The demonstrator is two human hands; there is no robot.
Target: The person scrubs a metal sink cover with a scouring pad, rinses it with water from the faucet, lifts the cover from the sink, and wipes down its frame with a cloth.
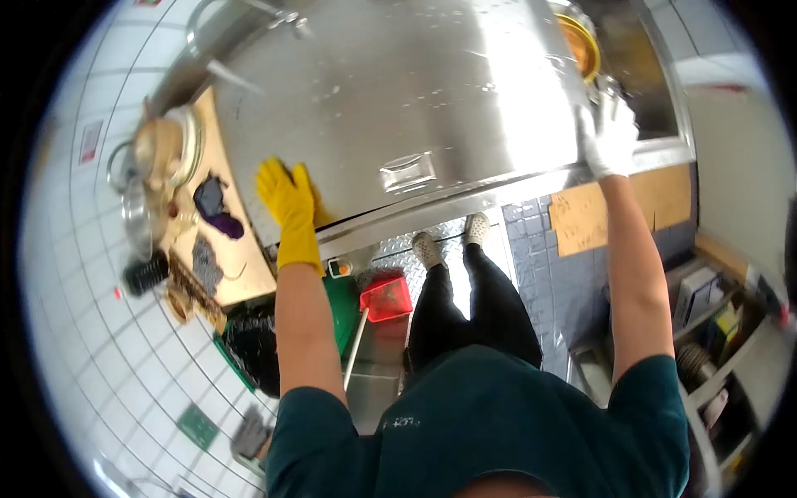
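Note:
A large wet steel panel (374, 100) with a recessed handle (407, 172) lies across the counter in front of me. My left hand (286, 195), in a yellow rubber glove, rests flat on the panel's near left part with its fingers apart. At the panel's right edge is my right hand (612, 137), in a white glove. Its thumb lies by that edge and its fingers stretch out over the near corner of the sink (664, 149). A yellow bowl (591, 46) sits in the sink beyond those fingers. Near my left hand, a narrow dark gap shows under the panel's front edge.
On the left, a wooden board (249, 274) bears dark cloths (212, 199), pots and a brush (145, 274). A faucet (290, 18) stands at the back. Below are a red dustpan (387, 299) and a black bin bag (251, 340). Shelves (722, 357) stand at right.

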